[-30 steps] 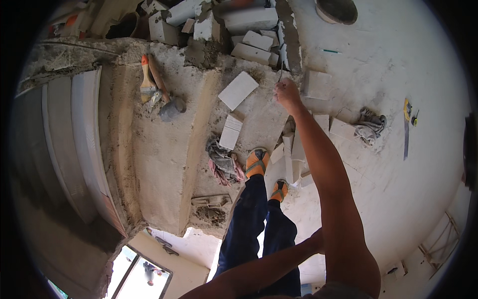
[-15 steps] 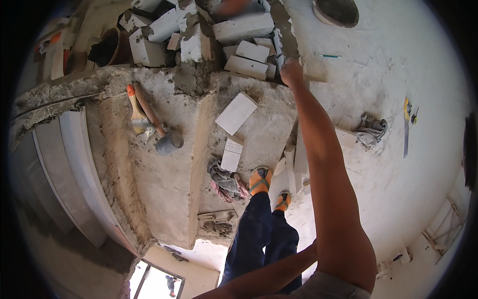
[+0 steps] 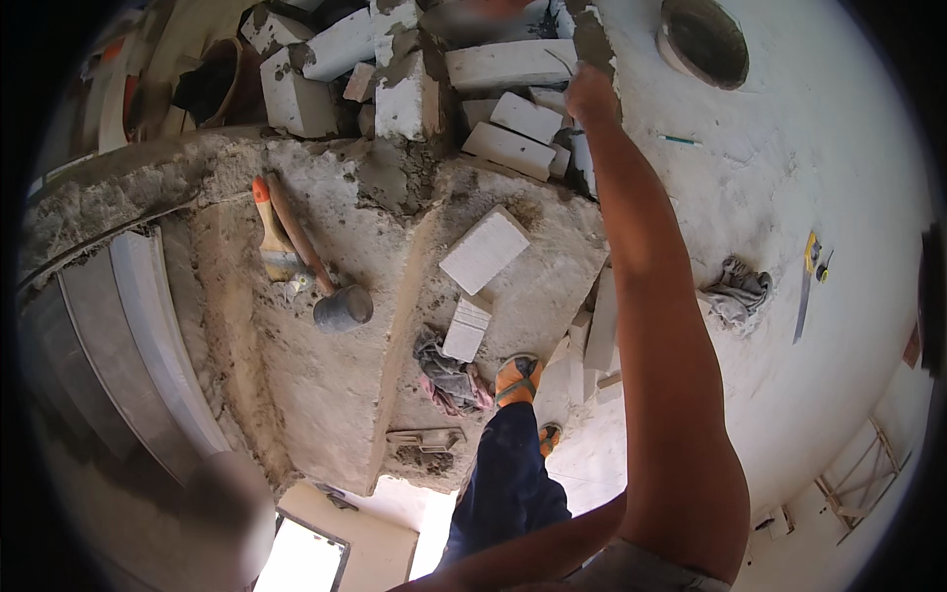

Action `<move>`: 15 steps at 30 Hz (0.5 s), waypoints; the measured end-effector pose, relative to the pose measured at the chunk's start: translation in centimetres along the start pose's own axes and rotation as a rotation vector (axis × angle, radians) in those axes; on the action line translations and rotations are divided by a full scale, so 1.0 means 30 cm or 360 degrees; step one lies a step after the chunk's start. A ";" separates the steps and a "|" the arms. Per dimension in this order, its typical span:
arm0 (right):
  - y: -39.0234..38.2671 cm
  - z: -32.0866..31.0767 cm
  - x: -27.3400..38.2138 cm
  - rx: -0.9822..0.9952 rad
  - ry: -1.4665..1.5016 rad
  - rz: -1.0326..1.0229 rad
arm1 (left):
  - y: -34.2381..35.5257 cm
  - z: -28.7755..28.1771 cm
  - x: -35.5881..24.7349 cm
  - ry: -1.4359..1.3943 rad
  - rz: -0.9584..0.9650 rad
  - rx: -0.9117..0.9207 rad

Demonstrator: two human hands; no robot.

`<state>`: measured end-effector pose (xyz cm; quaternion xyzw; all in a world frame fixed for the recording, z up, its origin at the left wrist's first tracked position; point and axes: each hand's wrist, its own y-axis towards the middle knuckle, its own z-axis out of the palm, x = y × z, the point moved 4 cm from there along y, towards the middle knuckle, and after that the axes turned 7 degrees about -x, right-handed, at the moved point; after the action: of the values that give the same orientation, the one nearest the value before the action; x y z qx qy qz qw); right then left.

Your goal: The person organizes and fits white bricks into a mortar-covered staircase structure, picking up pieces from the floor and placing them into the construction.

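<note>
My right arm reaches up the picture, and my right hand (image 3: pixel 592 97) is closed at the mortar-smeared top of the block wall (image 3: pixel 595 44). A thin grey strip shows by its fingers; what the hand grips cannot be made out. White blocks (image 3: pixel 509 150) lie stacked beside it, on its left. My left forearm (image 3: pixel 538 548) crosses low and passes behind my right arm, which hides the left hand. On the concrete ledge are a rubber mallet (image 3: pixel 343 308) and a wide brush (image 3: pixel 275 237) with an orange-tipped handle. Two loose white blocks (image 3: pixel 485 250) lie nearer to me.
A round bucket (image 3: pixel 702 41) stands on the floor at the far right. A handsaw (image 3: pixel 806 286) and a grey rag (image 3: pixel 738 292) lie at right. Another rag (image 3: pixel 449 373) is beside my orange shoe (image 3: pixel 518 381). A metal float (image 3: pixel 426 437) lies below it.
My right hand has moved farther up along the wall top, still closed. The whole view has shifted slightly. A blurred round shape has come in at the lower left.
</note>
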<state>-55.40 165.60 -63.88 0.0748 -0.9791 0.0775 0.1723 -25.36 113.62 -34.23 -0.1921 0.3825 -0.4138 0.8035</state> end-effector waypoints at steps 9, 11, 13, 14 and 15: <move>0.056 0.117 0.096 -0.0039 0.0405 0.0107 | 0.044 0.000 -0.068 -0.0117 0.0060 -0.0087; 0.036 0.064 0.052 -0.0076 0.0428 0.0121 | 0.035 0.026 -0.079 -0.0132 0.0073 -0.0064; 0.008 -0.006 0.003 -0.0250 0.0431 -0.0018 | 0.031 0.055 -0.086 -0.0130 0.0090 -0.0045; -0.033 -0.023 -0.007 -0.0317 0.0444 -0.0091 | 0.035 0.063 -0.093 -0.0142 0.0094 -0.0058; -0.101 -0.022 -0.025 -0.0282 0.0636 -0.0058 | 0.037 0.087 -0.101 -0.0160 0.0081 -0.0069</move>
<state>-53.95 162.85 -63.15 0.0601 -0.9270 0.0015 0.3703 -23.87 116.71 -31.90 -0.2203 0.3554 -0.3745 0.8276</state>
